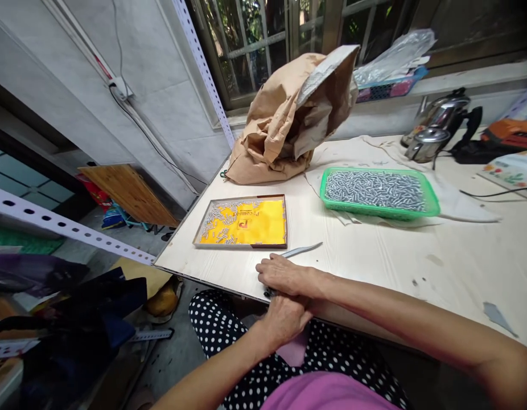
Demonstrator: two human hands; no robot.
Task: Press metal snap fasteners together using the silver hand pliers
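My right hand (284, 275) rests at the table's front edge, back up, with its fingers curled down. Just below it, partly over the edge, is my left hand (287, 319), closed, its fingertips mostly hidden. The hands overlap; small dark bits show by the right fingers, and what they hold is not clear. A slim grey pointed tool (305, 249) lies on the table just beyond the right hand, its near end hidden behind it. Past that stands a shallow box lid (270, 246) with a yellow bottom and small metal pins (218, 215) scattered mostly over its left side.
A green plastic basket (378, 213) full of metal pins sits on the right on a cloth. A crumpled brown paper bag (267, 131) stands at the back. A steel kettle (445, 111) is at far right. A grey flat scrap (498, 317) lies near the right edge.
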